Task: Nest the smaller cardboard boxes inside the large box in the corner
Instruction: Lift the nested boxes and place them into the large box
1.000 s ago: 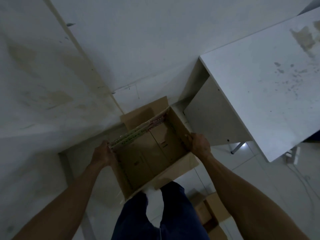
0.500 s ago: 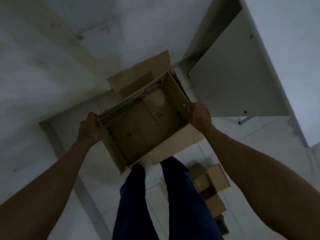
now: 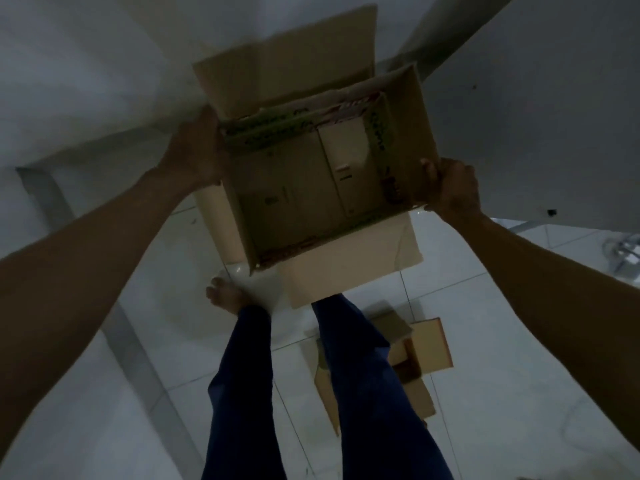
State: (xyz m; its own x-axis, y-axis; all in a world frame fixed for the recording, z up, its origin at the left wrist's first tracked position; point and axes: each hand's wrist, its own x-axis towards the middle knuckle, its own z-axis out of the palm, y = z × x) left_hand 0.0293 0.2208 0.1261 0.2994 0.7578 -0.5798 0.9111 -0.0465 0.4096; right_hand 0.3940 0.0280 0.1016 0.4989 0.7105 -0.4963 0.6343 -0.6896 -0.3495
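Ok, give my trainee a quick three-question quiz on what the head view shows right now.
1. True or false: both hands hold the open cardboard box.
2. Where do the smaller cardboard boxes lie? A) inside the open box B) on the tiled floor behind the legs C) on the white table
3. Fill in: the right hand has its grip on the box's ____ wall.

Key:
1. True; the left hand holds the opposite wall.
2. B
3. right
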